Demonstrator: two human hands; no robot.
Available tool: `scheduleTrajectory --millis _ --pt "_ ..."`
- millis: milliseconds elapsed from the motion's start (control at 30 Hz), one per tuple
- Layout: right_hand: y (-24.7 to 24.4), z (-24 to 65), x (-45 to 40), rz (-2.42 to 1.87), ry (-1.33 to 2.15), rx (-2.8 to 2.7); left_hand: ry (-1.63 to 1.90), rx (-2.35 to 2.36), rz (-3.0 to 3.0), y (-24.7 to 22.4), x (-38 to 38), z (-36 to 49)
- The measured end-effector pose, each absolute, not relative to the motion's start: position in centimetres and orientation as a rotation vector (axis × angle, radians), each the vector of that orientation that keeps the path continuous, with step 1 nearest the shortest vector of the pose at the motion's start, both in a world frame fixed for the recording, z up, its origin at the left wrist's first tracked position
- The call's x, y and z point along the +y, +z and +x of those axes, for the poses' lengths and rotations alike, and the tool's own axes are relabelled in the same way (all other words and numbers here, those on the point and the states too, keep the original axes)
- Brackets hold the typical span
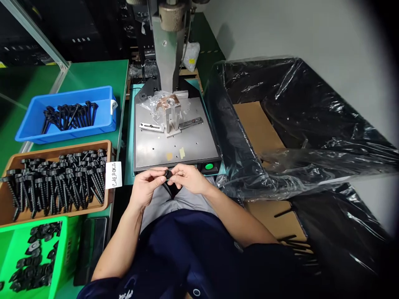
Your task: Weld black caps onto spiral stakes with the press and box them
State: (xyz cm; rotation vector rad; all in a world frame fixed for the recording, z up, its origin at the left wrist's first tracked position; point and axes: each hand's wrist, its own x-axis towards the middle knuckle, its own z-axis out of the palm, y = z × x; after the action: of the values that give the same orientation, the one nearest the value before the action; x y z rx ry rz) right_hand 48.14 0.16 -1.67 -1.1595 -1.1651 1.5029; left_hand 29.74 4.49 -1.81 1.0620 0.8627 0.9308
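A small black part (pixel 167 174) is held between my two hands, just in front of the machine's metal base plate (pixel 149 151). The fingertips of my left hand (pixel 146 185) pinch it from the left. From the right, the thumb and fingers of my right hand (pixel 188 178) are closed on it too. Beyond my hands a metal fixture (pixel 171 114) stands on the plate, with clear plastic film (pixel 153 104) beside it. The lower side of the black part is hard to make out.
At the left are a blue bin (pixel 71 133) and a brown bin (pixel 107 199) of black threaded parts, and a green bin (pixel 66 253) of small black pieces. A machine column (pixel 168 54) rises behind the fixture. Black-lined boxes (pixel 255 153) stand at the right.
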Motion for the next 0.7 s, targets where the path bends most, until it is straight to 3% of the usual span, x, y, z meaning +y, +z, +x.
scheduleTrajectory --millis 167,700 --pt "-2.7 47.9 -0.1 -1.195 1.325 -1.162 0.837 0.882 1.152 -1.7 5.1 30.0" --pt "-3.0 50.5 1.8 -0.964 1.416 -0.872 0.966 0.928 1.481 -0.9 6.8 35.0"
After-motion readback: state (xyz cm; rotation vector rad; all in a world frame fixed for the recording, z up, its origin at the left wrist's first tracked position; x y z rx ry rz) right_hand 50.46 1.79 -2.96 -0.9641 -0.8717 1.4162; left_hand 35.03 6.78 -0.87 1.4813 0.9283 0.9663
